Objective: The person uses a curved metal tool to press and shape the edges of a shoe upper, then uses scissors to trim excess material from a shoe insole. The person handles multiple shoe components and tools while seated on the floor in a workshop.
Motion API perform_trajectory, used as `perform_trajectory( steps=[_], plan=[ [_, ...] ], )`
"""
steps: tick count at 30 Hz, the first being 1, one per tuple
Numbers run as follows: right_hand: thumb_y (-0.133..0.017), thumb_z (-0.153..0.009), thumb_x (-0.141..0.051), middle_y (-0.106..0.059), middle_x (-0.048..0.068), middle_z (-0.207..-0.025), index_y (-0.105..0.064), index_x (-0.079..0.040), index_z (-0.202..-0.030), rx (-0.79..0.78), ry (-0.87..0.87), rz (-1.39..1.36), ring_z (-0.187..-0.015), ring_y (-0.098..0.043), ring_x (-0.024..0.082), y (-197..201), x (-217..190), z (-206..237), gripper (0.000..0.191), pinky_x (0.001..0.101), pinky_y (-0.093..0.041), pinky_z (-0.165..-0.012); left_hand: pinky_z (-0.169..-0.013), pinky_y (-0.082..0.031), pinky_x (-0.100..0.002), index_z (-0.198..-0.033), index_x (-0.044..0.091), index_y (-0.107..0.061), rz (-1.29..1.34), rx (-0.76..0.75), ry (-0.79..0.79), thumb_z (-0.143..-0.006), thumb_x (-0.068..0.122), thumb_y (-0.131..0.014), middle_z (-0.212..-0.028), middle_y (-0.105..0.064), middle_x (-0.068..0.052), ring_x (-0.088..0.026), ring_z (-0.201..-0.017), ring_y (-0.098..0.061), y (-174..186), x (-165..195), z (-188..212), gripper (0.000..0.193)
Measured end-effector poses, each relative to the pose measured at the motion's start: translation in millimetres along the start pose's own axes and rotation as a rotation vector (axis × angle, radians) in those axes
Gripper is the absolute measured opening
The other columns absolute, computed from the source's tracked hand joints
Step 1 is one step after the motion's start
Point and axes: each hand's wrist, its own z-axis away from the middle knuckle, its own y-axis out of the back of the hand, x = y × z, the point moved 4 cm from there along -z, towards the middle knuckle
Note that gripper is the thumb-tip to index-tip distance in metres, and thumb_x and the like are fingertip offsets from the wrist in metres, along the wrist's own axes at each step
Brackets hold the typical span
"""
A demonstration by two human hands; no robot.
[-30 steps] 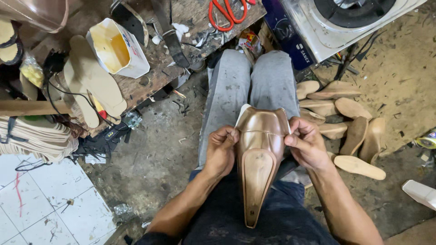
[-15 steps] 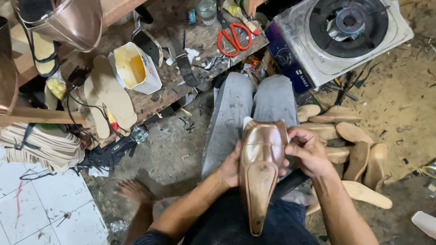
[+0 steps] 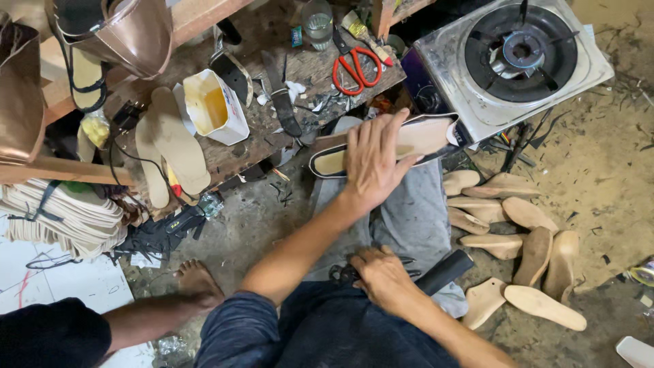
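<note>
My left hand reaches forward over my knees and grips a shoe. The shoe is turned so its pale sole with a dark rim faces up, between the workbench edge and the stove. My right hand rests low on my lap, closed over a dark plier-like tool. A black handle sticks out to the right of that hand. Whether the handle belongs to the same tool is hidden by my fingers.
A single-burner gas stove stands at the upper right. On the wooden bench lie red scissors, a glue tub and insoles. Several wooden lasts lie on the floor to the right. Another person's foot is at the lower left.
Both hands held the bronze shoe on my lap. Now my left hand has carried it forward, sole up, and my right hand has let go and dropped onto the tool.
</note>
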Motion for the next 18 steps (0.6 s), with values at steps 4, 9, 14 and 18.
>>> perform_trajectory(
  steps=[4, 9, 14, 18],
  plan=[
    [-0.079, -0.083, -0.023, -0.068, 0.018, -0.096, -0.066, 0.000, -0.102, 0.160, -0.097, -0.109, -0.093, -0.066, 0.039, 23.3, 19.3, 7.2, 0.032, 0.0455, -0.052, -0.075, -0.095, -0.045, -0.045, -0.135, 0.007, -0.065, 0.100, -0.174, -0.025, -0.089, 0.034, -0.081, -0.115, -0.060, -0.009, -0.029, -0.109, -0.056, -18.6, -18.5, 6.2, 0.055],
    [-0.057, -0.099, -0.019, -0.078, 0.008, -0.098, -0.072, -0.003, -0.104, 0.211, -0.414, -1.033, -0.092, -0.074, 0.015, 65.9, 76.5, 24.2, 0.021, 0.0316, -0.057, -0.088, -0.100, -0.050, -0.043, -0.125, 0.005, -0.068, 0.411, -0.266, -0.047, -0.088, 0.022, -0.079, -0.121, -0.068, -0.013, -0.033, -0.114, -0.063, -29.9, -42.6, 3.6, 0.042],
    [-0.065, -0.100, -0.005, -0.071, 0.013, -0.104, -0.052, -0.002, -0.102, 0.393, -0.376, -1.052, -0.085, -0.071, 0.023, 96.9, 100.9, 31.7, 0.013, 0.0416, -0.059, -0.078, -0.108, -0.052, -0.042, -0.129, 0.002, -0.066, 0.467, -0.207, -0.014, -0.092, 0.014, -0.076, -0.132, -0.068, -0.018, -0.036, -0.124, -0.066, -31.3, -32.4, 14.9, 0.040],
    [-0.061, -0.095, -0.006, -0.074, 0.008, -0.114, -0.062, -0.003, -0.109, 0.391, -0.168, -0.496, -0.111, -0.067, 0.020, 113.0, 78.9, 27.3, 0.015, 0.0377, -0.049, -0.099, -0.114, -0.047, -0.044, -0.132, -0.001, -0.064, 0.400, -0.159, -0.099, -0.086, 0.006, -0.074, -0.134, -0.066, -0.019, -0.036, -0.130, -0.062, -23.7, -16.6, 33.7, 0.047]
  ],
)
